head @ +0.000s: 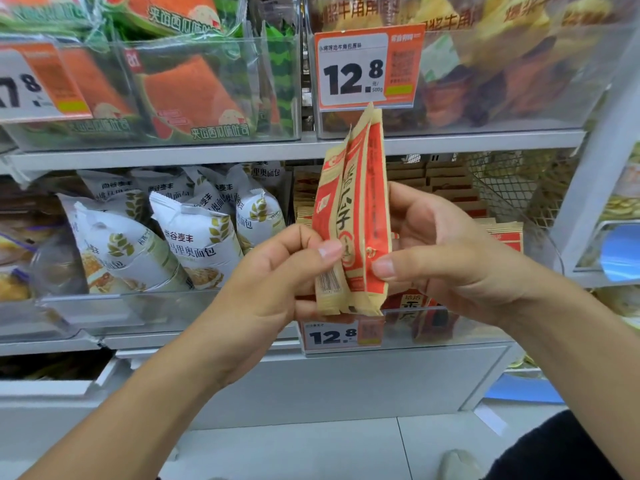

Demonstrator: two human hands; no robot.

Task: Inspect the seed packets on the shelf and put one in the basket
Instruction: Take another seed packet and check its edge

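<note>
2 hands are pinching the seed packets (pixel 353 216) upright before the shelf bin (pixel 450 202): left hand (pixel 277 271) at 9 o'clock, right hand (pixel 450 251) at 3. They are looking light, soft, crinkly and probably slippery; lower edges are seeming best to grip.

My left hand (pixel 277 271) and right hand (pixel 446 251) were bare, forearms unsleeved, with dark clothing (pixel 561 452) at lower right.
</note>
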